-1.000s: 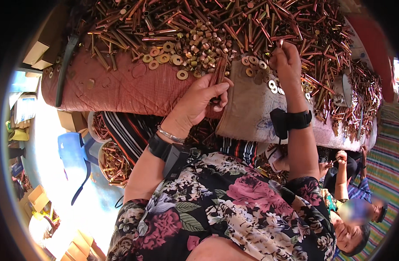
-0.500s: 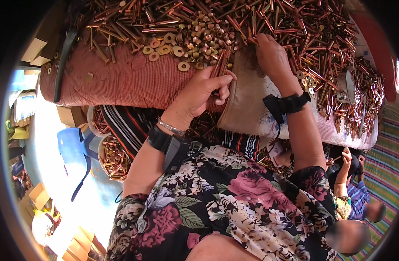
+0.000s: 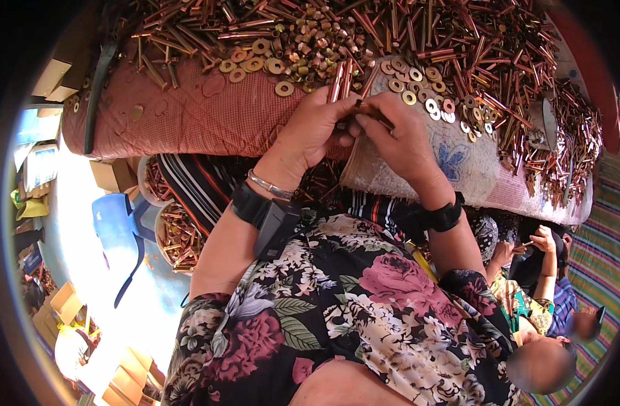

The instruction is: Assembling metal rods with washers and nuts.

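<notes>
My left hand (image 3: pixel 308 130) is closed around several copper-coloured bolts (image 3: pixel 341 80), which point up and away from me. Close against it on the right, my right hand (image 3: pixel 399 135) has its fingers bent in a pinch. A slim metal piece (image 3: pixel 379 118), perhaps another bolt, shows partly between those fingers; its end is hidden. Beyond my hands lies a heap of small brass-coloured nuts (image 3: pixel 318 49). Flat washers (image 3: pixel 254 63) are scattered to its left, and more washers (image 3: pixel 418 76) spread on the pale cloth (image 3: pixel 374 166) at right.
A large pile of loose bolts (image 3: pixel 452 30) covers the far side and right of the red padded surface (image 3: pixel 181 128). Bolt-filled buckets (image 3: pixel 178 233) stand low left near a blue chair (image 3: pixel 117 227). Another person's hands (image 3: pixel 541 240) hold rods at lower right.
My right hand has come back from the pile, down and left, to meet my left hand. Washers it was covering now show. My left hand still holds the bolts.
</notes>
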`<state>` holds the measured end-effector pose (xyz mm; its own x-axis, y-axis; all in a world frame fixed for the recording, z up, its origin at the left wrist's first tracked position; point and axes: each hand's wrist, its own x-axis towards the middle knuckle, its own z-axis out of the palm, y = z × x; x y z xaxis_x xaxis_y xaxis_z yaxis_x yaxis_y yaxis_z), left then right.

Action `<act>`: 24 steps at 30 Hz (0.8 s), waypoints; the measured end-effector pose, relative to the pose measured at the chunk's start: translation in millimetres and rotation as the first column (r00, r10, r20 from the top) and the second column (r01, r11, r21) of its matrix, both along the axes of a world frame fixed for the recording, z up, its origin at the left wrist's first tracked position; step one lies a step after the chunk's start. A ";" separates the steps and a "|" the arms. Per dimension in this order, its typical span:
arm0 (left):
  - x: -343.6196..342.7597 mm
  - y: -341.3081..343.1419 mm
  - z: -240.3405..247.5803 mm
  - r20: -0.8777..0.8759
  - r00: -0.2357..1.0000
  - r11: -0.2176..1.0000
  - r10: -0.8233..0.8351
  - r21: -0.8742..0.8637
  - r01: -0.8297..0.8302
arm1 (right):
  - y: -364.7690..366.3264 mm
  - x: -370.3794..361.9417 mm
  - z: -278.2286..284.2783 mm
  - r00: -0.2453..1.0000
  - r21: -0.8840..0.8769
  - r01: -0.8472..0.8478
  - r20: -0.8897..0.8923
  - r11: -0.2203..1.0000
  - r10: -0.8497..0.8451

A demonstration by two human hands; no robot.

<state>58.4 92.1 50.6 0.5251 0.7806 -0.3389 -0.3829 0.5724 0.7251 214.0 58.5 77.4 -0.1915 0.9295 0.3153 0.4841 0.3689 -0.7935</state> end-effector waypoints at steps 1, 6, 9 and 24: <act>0.3 1.0 -0.4 0.000 1.000 1.000 -0.003 0.000 0.003 | 1.8 3.6 -2.4 1.000 0.000 0.003 0.000 1.000 -0.003; 0.4 0.2 1.9 -0.041 0.999 0.999 -0.019 0.031 0.020 | 43.6 44.7 -17.7 0.881 0.064 0.384 0.271 0.921 -0.386; 0.4 -1.0 1.4 -0.047 0.999 0.999 -0.018 0.044 0.020 | 62.1 49.2 -23.2 0.875 0.263 0.292 0.316 0.920 -0.368; -4.9 -1.3 0.2 -0.045 0.996 0.993 -0.071 0.088 0.075 | 57.2 42.9 -13.5 0.838 -0.376 0.134 -0.451 0.917 -0.307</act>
<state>53.6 90.8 50.8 0.5690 0.7688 -0.2919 -0.3109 0.5297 0.7891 256.8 115.7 64.0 0.1304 0.9914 -0.0078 0.0352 -0.0125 -0.9993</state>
